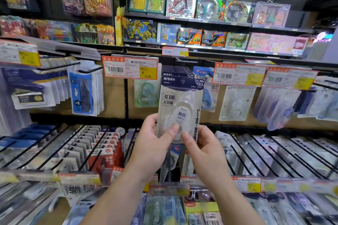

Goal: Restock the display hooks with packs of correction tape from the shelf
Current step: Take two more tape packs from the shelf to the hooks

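- Both hands, left point(153, 144) and right point(203, 149), pinch the pack's point(180, 107) lower end, keeping its top hole free.
- Pack held upright before the hung row point(176, 71), likely for hooking.

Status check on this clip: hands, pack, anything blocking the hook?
Left hand and right hand both pinching the front correction tape pack at its base. Pack upright before the hanging row. Price tag close on its left.

Single head-worn wide-angle camera, facing forward and slightly downward, sitting close to display hooks point(89, 70) filling mid-frame, shelves point(217, 22) crossing the upper frame.
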`<state>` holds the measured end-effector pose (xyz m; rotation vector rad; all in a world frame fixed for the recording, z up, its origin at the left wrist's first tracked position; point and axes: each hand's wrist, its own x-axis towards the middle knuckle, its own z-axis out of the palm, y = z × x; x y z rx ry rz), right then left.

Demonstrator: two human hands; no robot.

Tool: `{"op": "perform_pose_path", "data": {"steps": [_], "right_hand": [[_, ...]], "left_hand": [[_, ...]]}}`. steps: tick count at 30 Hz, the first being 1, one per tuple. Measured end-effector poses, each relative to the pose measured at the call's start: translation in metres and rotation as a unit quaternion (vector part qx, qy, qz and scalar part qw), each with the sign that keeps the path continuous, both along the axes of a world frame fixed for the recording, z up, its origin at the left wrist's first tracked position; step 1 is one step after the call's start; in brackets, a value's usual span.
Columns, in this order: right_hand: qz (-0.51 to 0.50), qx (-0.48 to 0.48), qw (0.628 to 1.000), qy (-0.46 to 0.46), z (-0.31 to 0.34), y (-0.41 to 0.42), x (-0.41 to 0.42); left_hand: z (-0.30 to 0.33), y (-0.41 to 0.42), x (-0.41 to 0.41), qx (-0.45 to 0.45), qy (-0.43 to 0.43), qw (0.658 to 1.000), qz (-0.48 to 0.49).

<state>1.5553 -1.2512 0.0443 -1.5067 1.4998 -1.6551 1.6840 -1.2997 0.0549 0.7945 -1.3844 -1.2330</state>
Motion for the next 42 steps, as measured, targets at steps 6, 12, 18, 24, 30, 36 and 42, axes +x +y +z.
{"op": "perform_pose_path", "data": {"steps": [6,12,18,24,30,36,42], "right_hand": [[-0.001,0.002,1.000,0.014,-0.001,-0.001,-0.004],[-0.052,0.040,0.994,0.083,-0.011,-0.008,-0.014],[-0.108,0.088,0.969,0.203,-0.016,-0.018,-0.019],[-0.115,0.091,0.965,0.220,-0.011,-0.031,-0.021],[-0.129,0.096,0.957,0.241,-0.010,-0.048,-0.027],[-0.128,0.099,0.955,0.247,-0.010,-0.061,-0.031],[-0.126,0.111,0.957,0.238,-0.009,-0.075,-0.033]], "left_hand": [[-0.003,0.000,-0.005,0.008,0.013,1.000,-0.003],[-0.014,-0.004,0.005,-0.048,-0.075,0.994,0.060],[-0.025,-0.016,0.009,-0.093,-0.183,0.971,0.124],[-0.025,-0.030,0.002,-0.091,-0.194,0.969,0.119],[-0.024,-0.047,-0.005,-0.075,-0.214,0.966,0.122],[-0.028,-0.063,-0.010,-0.074,-0.207,0.967,0.126],[-0.026,-0.074,-0.013,-0.072,-0.218,0.965,0.127]]}}
